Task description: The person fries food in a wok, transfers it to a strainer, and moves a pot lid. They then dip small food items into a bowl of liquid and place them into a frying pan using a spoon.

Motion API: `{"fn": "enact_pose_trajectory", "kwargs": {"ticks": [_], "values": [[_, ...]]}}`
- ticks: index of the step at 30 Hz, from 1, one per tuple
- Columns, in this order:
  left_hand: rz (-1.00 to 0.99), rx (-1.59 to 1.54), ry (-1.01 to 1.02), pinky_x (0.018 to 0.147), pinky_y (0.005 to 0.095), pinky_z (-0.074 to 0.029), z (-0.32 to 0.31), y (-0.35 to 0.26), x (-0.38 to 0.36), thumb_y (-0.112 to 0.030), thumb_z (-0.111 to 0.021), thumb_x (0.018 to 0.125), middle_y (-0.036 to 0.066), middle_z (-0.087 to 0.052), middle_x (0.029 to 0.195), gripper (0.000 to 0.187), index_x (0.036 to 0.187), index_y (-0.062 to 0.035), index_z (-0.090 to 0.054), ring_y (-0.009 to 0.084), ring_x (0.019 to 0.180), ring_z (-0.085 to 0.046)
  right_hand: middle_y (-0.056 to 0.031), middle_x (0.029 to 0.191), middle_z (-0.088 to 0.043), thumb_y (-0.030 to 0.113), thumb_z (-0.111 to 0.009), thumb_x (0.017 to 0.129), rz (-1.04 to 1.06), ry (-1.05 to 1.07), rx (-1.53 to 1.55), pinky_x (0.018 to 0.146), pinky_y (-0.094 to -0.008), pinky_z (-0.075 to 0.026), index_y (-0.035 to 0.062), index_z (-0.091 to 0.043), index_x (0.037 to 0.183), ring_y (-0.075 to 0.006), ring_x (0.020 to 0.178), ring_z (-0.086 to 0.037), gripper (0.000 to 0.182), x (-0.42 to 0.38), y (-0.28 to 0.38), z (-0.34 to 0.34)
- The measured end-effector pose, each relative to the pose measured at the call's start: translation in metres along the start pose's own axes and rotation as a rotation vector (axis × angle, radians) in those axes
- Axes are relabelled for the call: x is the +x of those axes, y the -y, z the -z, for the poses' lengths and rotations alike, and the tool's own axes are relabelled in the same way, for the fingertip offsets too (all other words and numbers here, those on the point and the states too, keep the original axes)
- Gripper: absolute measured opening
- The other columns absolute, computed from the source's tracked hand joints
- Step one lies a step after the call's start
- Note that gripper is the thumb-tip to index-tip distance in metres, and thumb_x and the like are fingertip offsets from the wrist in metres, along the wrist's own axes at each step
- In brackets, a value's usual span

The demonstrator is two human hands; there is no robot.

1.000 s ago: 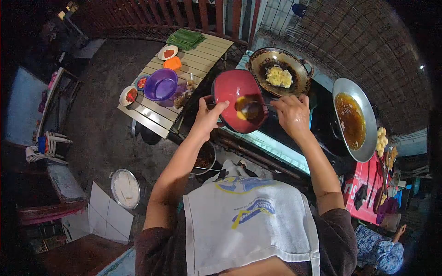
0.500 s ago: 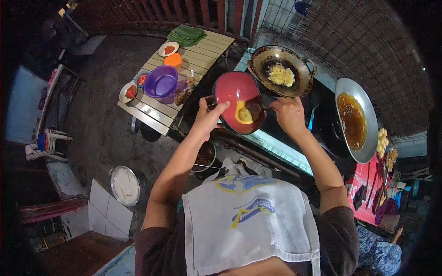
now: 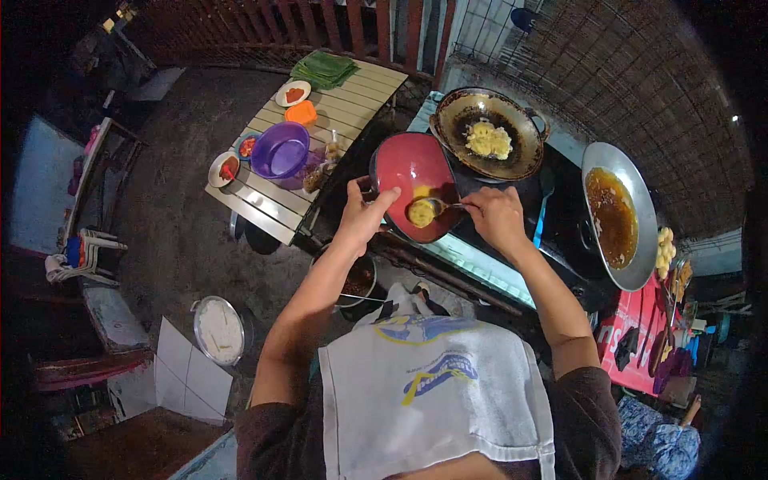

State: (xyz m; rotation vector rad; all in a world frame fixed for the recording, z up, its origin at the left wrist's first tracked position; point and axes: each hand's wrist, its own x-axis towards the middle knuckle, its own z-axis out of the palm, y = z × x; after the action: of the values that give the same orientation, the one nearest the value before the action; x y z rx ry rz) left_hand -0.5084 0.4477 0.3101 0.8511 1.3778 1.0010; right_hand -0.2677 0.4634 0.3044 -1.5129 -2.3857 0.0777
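My left hand [image 3: 365, 210] grips the left rim of a tilted bowl [image 3: 410, 164] that is red inside, its thumb over the edge. With my right hand [image 3: 496, 213] closed on its handle, a metal spoon [image 3: 436, 206] reaches into the bowl. A round yellow lump [image 3: 421, 212] lies at the spoon, in a little yellow liquid. Just behind the bowl, a dark wok [image 3: 512, 164] holds a yellow frying piece [image 3: 488, 140].
At right is a wide pan [image 3: 645, 252] of brown oil. A blue-handled utensil [image 3: 540, 220] lies on the stove. The slatted table [image 3: 364, 92] at left bears a purple basin [image 3: 280, 150]. A person in blue patterned clothing [image 3: 668, 448] is at lower right.
The spoon has come into clear view in the bowl, with the yellow lump slightly lower and to the left. My right hand has shifted slightly down and left.
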Motion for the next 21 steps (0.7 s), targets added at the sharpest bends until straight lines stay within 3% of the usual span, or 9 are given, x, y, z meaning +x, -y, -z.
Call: {"fn": "enact_pose_trajectory", "kwargs": {"ticks": [3, 6, 9, 12, 14, 17, 21], "values": [[0.006, -0.004, -0.008, 0.06, 0.0329, -0.047, -0.002, 0.0, -0.001, -0.036, -0.068, 0.071, 0.011, -0.05, 0.101, 0.064, 0.117, -0.0091, -0.031, 0.0172, 0.085, -0.052, -0.0025, 0.072, -0.06, 0.017, -0.062, 0.072, 0.088, -0.132, 0.014, 0.066, -0.0344, -0.035, 0.0141, -0.067, 0.08, -0.02, 0.072, -0.057, 0.01, -0.001, 0.005, 0.005], [0.018, -0.007, 0.005, 0.058, 0.0319, -0.047, -0.003, 0.001, 0.0, -0.036, -0.069, 0.071, 0.011, -0.05, 0.1, 0.065, 0.117, -0.0088, -0.032, 0.0169, 0.083, -0.052, -0.0031, 0.073, -0.061, 0.018, -0.061, 0.073, 0.074, -0.103, -0.002, 0.067, -0.0342, -0.036, 0.0138, -0.067, 0.079, -0.0203, 0.072, -0.058, 0.01, -0.003, 0.007, 0.008], [0.01, -0.002, -0.014, 0.059, 0.0324, -0.048, -0.007, -0.003, -0.003, -0.036, -0.068, 0.071, 0.011, -0.05, 0.1, 0.065, 0.117, -0.0086, -0.031, 0.0171, 0.082, -0.053, -0.0036, 0.077, -0.063, 0.019, -0.06, 0.074, -0.034, 0.074, 0.04, 0.068, -0.0336, -0.036, 0.0138, -0.067, 0.08, -0.0209, 0.072, -0.059, 0.011, -0.004, -0.001, 0.0], [0.027, 0.002, -0.007, 0.062, 0.0336, -0.048, -0.008, -0.007, -0.004, -0.036, -0.068, 0.071, 0.012, -0.05, 0.102, 0.066, 0.118, -0.0084, -0.031, 0.0183, 0.086, -0.053, -0.0054, 0.08, -0.064, 0.022, -0.059, 0.075, -0.046, 0.098, 0.087, 0.07, -0.035, -0.04, 0.0154, -0.068, 0.083, -0.0236, 0.073, -0.06, 0.013, -0.003, -0.009, 0.002], [0.033, -0.031, -0.019, 0.065, 0.0369, -0.048, -0.01, -0.011, -0.003, -0.036, -0.068, 0.072, 0.013, -0.048, 0.107, 0.066, 0.118, -0.009, -0.029, 0.0206, 0.093, -0.052, -0.0071, 0.082, -0.064, 0.025, -0.06, 0.074, -0.251, 0.22, 0.244, 0.069, -0.0361, -0.045, 0.0171, -0.068, 0.085, -0.0257, 0.076, -0.061, 0.015, 0.002, -0.013, 0.012], [0.016, -0.07, -0.007, 0.069, 0.0415, -0.047, -0.012, -0.012, 0.002, -0.036, -0.068, 0.072, 0.013, -0.047, 0.11, 0.066, 0.118, -0.0101, -0.028, 0.0229, 0.099, -0.049, -0.0086, 0.081, -0.065, 0.027, -0.062, 0.073, -0.322, 0.247, 0.34, 0.069, -0.0354, -0.048, 0.0176, -0.067, 0.086, -0.0272, 0.077, -0.061, 0.016, 0.009, -0.03, 0.022], [-0.012, -0.201, 0.029, 0.074, 0.0467, -0.045, -0.016, -0.013, 0.013, -0.037, -0.067, 0.073, 0.014, -0.041, 0.12, 0.066, 0.118, -0.0111, -0.028, 0.0249, 0.109, -0.043, -0.0101, 0.078, -0.065, 0.024, -0.063, 0.073, -0.303, 0.191, 0.487, 0.068, -0.0317, -0.047, 0.0117, -0.068, 0.086, -0.0222, 0.074, -0.063, 0.019, 0.026, -0.064, 0.043]]}}
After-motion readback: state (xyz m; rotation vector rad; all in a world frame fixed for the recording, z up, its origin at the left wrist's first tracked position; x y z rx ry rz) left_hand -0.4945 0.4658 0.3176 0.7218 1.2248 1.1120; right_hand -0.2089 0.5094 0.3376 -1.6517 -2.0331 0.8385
